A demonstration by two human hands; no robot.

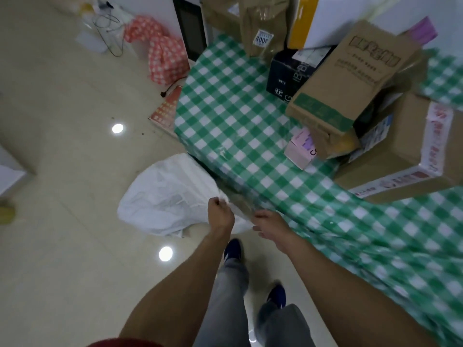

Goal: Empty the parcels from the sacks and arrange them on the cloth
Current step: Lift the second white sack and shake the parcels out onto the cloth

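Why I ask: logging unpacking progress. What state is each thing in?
green checked cloth: spread out, near part rumpled.
white sack: slumped on the floor beside the cloth, edge gripped.
left hand: curled, gripping the sack's edge.
right hand: at the sack's mouth; grip too blurred to tell.
printed cardboard box: tilted atop other parcels on the cloth.
red spotted sack: crumpled on the floor.

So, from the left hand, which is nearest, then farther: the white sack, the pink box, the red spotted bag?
1. white sack, on the floor, in the left hand's grip.
2. pink box, on the cloth, to the right.
3. red spotted bag, far off on the floor.
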